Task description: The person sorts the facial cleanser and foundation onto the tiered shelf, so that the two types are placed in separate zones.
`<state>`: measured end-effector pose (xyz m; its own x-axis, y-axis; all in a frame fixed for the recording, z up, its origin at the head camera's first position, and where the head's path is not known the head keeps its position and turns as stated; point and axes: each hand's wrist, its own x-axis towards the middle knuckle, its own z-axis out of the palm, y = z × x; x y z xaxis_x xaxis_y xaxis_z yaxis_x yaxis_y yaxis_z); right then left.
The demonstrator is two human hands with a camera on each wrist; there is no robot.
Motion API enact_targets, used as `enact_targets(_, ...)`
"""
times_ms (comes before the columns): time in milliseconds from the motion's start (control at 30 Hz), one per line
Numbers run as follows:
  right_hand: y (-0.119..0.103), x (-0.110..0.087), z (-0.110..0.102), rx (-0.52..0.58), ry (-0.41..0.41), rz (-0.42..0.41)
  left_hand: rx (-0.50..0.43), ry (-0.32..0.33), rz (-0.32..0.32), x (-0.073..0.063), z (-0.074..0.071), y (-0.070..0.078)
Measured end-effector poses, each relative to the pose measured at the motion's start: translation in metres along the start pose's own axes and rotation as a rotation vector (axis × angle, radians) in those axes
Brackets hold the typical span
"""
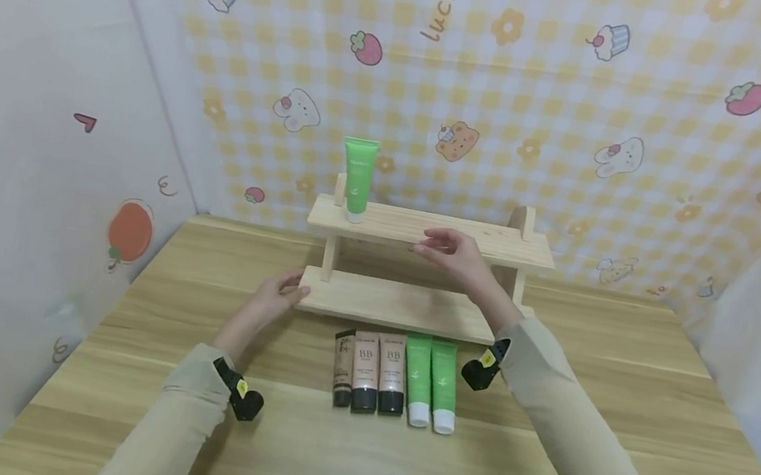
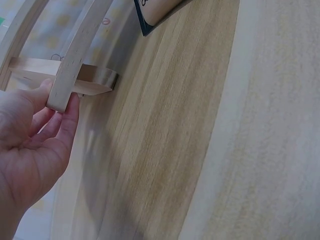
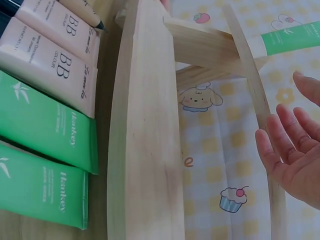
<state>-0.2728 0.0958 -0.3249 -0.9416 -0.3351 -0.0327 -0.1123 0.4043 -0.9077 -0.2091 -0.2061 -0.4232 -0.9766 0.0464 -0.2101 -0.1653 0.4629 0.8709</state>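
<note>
A two-tier wooden shelf (image 1: 407, 306) stands at the back of the table. My left hand (image 1: 269, 299) grips the left end of its lower board, the thumb on top and fingers beneath in the left wrist view (image 2: 42, 135). On the upper board's left part a green tube (image 1: 360, 178) stands upright on its white cap. My right hand (image 1: 454, 256) is by the upper board's front edge, to the right of that tube; its fingers are loosely bent and hold nothing. In the right wrist view the palm and spread fingers (image 3: 287, 135) show.
In front of the shelf lie a slim brown tube (image 1: 343, 366), two pinkish BB cream tubes (image 1: 366, 361) and two green tubes (image 1: 418, 373), side by side, caps towards me. Behind the shelf hangs a yellow checked cloth (image 1: 400, 94); a white patterned cloth (image 1: 55, 111) hangs at left.
</note>
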Motion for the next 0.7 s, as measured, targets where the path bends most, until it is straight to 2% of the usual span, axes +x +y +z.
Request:
enact_targets(300, 0.014, -0.012, -0.008, -0.006, -0.031, 0.05, -0.019, -0.015, -0.01, 0.002, 0.001, 0.0)
enact_targets(500, 0.028, -0.021, -0.012, -0.016, -0.057, 0.109, -0.007, -0.025, -0.005, 0.003, -0.001, 0.0)
enact_targets(700, 0.041, -0.029, -0.014, -0.01, -0.063, 0.131, 0.009, -0.018, -0.003, 0.005, -0.003, -0.001)
